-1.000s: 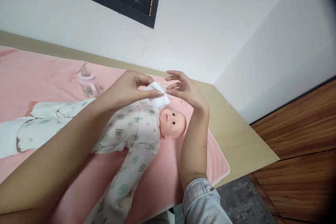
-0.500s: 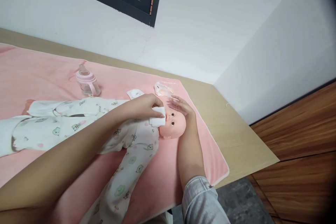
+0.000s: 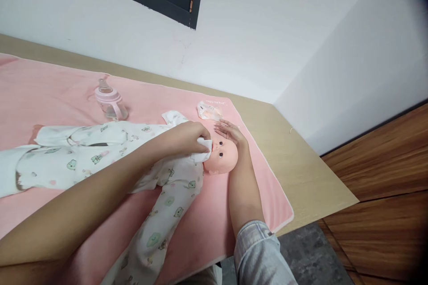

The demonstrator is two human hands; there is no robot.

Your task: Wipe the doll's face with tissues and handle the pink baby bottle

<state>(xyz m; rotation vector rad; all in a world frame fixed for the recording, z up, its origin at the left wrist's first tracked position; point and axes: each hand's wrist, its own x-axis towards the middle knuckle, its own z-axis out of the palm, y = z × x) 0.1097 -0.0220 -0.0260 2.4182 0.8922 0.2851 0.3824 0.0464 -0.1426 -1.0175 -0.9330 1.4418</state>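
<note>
A baby doll with a bald head [image 3: 225, 158] lies on its back on a pink blanket [image 3: 214, 213], dressed in a white printed outfit [image 3: 80, 160]. My left hand [image 3: 187, 137] pinches a white cloth [image 3: 203, 155] against the doll's mouth and chin. Around the far side and top of the head, my right hand [image 3: 230, 132] rests with its fingers spread, holding nothing. Part of the doll's neck is hidden by the cloth and my left hand.
A pink-topped baby bottle [image 3: 110, 101] stands tilted on the blanket beyond the doll's body. Near my right fingertips lies a small clear packet [image 3: 209, 110]. The wooden tabletop [image 3: 301, 178] meets the wall at the back.
The white cloth has shifted slightly and is more folded under my left fingers. My right hand has hardly moved beside the head.
</note>
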